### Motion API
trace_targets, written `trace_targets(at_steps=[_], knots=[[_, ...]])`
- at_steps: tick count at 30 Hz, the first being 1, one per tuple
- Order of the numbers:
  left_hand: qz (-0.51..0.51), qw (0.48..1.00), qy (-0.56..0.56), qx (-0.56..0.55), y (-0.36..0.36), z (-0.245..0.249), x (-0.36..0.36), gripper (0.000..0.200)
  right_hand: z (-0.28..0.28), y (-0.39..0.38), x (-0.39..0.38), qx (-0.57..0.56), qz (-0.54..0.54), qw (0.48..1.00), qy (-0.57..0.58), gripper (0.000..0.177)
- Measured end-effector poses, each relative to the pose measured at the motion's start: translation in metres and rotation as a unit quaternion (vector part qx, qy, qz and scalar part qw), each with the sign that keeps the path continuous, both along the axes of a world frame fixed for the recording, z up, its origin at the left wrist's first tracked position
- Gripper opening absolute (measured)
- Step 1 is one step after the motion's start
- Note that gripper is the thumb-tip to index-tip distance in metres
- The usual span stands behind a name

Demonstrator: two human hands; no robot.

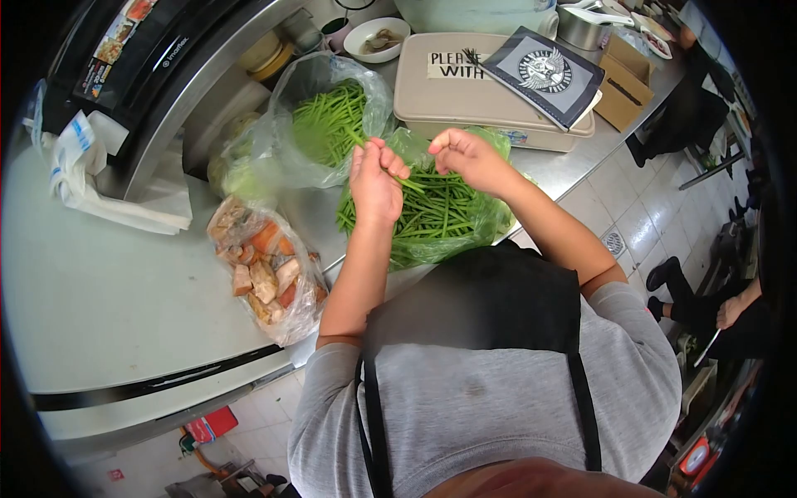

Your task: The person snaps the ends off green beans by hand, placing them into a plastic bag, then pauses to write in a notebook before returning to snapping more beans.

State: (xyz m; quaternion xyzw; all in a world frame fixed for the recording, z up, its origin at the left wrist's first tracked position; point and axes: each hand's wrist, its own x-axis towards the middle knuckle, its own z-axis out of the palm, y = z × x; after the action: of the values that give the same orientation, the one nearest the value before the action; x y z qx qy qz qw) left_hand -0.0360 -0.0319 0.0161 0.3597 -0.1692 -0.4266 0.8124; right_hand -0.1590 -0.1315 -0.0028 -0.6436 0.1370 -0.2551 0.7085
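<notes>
My left hand (378, 183) is closed around green beans, and a bean end (408, 183) sticks out past its fingers. To its right my right hand (469, 159) is raised with curled fingers pressed together; whatever they may pinch is too small to make out. Below both hands lies a pile of green beans (444, 207) in an open clear plastic bag (398, 256). Just behind my left hand, another clear bag (290, 87) holds more green beans (332, 120), partly smeared by a blur.
A lidded beige box (432, 104) carries a dark notebook (544, 75). Beside it are a cardboard box (624, 87) and a white bowl (378, 40). A bag of chopped vegetable chunks (264, 278) lies at left. Another person's hand (737, 309) shows at far right.
</notes>
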Motion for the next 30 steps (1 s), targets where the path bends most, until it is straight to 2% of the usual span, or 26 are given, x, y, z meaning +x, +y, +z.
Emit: trace_targets(at_steps=[3, 6, 9, 12, 15, 16, 19, 22, 26, 30], knots=[[-0.036, 0.997, -0.039, 0.051, -0.001, -0.003, -0.008, 0.011, 0.001, 0.002, 0.003, -0.202, -0.064, 0.977, 0.019, 0.015], [-0.098, 0.982, -0.106, 0.121, 0.003, -0.006, -0.012, 0.01, 0.02, -0.005, 0.007, -0.345, -0.127, 0.93, 0.024, 0.018], [-0.154, 0.964, -0.133, 0.173, 0.004, -0.006, -0.011, 0.011, 0.032, -0.01, 0.009, -0.406, -0.141, 0.902, 0.045, 0.019], [-0.09, 0.983, -0.042, 0.155, 0.001, -0.01, -0.008, 0.014, 0.027, -0.014, 0.007, -0.423, -0.055, 0.872, 0.239, 0.02], [-0.098, 0.983, -0.047, 0.149, 0.006, -0.022, 0.011, 0.017, -0.009, -0.007, -0.003, -0.515, 0.097, 0.792, 0.313, 0.021], [-0.102, 0.978, -0.075, 0.166, 0.01, -0.023, 0.014, 0.018, -0.02, 0.0, -0.008, -0.538, 0.068, 0.776, 0.324, 0.02], [-0.121, 0.959, -0.145, 0.211, 0.012, -0.032, 0.018, 0.014, -0.047, 0.001, -0.01, -0.614, -0.005, 0.733, 0.293, 0.015], [-0.152, 0.921, -0.216, 0.284, 0.01, -0.036, 0.009, 0.015, -0.048, -0.007, -0.007, -0.622, -0.002, 0.736, 0.268, 0.01], [-0.204, 0.882, -0.313, 0.287, 0.004, -0.041, -0.002, 0.017, -0.024, -0.009, -0.004, -0.637, -0.043, 0.748, 0.182, 0.01], [-0.223, 0.891, -0.3, 0.259, 0.001, -0.039, 0.006, 0.014, -0.004, -0.011, -0.002, -0.64, -0.085, 0.747, 0.157, 0.011]])
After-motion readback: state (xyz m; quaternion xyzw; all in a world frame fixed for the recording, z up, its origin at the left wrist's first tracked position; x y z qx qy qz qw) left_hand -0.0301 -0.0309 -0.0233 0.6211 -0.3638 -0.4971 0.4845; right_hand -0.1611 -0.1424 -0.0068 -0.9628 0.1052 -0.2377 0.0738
